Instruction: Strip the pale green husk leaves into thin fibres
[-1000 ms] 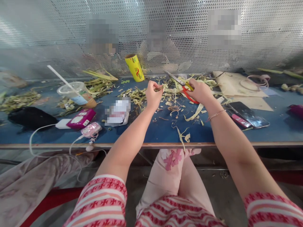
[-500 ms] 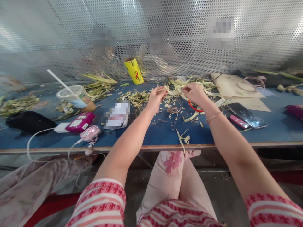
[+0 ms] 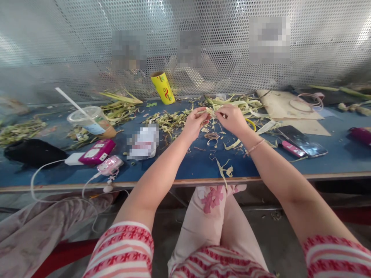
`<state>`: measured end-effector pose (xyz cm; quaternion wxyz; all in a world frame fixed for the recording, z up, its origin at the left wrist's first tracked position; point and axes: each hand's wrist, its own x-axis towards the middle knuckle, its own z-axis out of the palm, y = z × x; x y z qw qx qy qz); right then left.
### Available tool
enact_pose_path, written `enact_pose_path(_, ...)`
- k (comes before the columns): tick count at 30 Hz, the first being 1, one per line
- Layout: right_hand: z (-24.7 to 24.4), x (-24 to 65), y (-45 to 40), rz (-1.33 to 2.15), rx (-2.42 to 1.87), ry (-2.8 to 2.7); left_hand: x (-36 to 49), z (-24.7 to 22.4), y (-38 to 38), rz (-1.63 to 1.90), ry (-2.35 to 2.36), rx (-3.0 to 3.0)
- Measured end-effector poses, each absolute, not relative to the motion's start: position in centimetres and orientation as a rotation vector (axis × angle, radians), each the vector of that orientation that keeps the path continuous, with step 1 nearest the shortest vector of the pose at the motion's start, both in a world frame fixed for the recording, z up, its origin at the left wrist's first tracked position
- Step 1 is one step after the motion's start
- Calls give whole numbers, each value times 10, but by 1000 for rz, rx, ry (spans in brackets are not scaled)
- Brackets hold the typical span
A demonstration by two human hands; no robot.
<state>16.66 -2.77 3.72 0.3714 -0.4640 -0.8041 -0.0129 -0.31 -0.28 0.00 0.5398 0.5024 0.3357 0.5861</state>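
My left hand [image 3: 195, 122] is closed, with thumb and fingers pinching a small pale plant piece [image 3: 210, 112]. Close against it, my right hand [image 3: 232, 117] is also closed, its fingertips at the other side of that piece. What else the right fingers hold is hidden. A yellow loop [image 3: 252, 124] shows just beyond my right wrist; whether it belongs to a tool in that hand I cannot tell. Behind both hands lies a heap of pale green leaf strips [image 3: 245, 102]. Short trimmed plant bits [image 3: 171, 120] are piled left of my left hand.
On the blue table [image 3: 176, 162] stand a yellow cardboard tube [image 3: 163, 88] and a plastic cup [image 3: 95, 121] with a straw. A magenta power bank [image 3: 97, 151], a black pouch [image 3: 33, 150] and phones [image 3: 304, 141] lie around. A perforated metal panel [image 3: 232, 46] rises behind.
My hands have come closer together; the left moved slightly right and the right moved left. A red loop seen under my right wrist no longer shows, and a yellow loop is visible beyond it.
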Motion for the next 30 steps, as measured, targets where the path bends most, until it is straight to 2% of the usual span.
enact_pose_path(5, 35, 164, -23, 41, -1229, -1959, 0, -5, 2, 1423, 829, 1280)
enact_pose_path(15, 32, 156, -20, 466, -1174, -1740, 1, -5, -2, 1390, 771, 1395)
enact_pose_path(30, 20, 157, -7, 654, -1038, -1622, 6, 6, -17, 1379, 873, 1375)
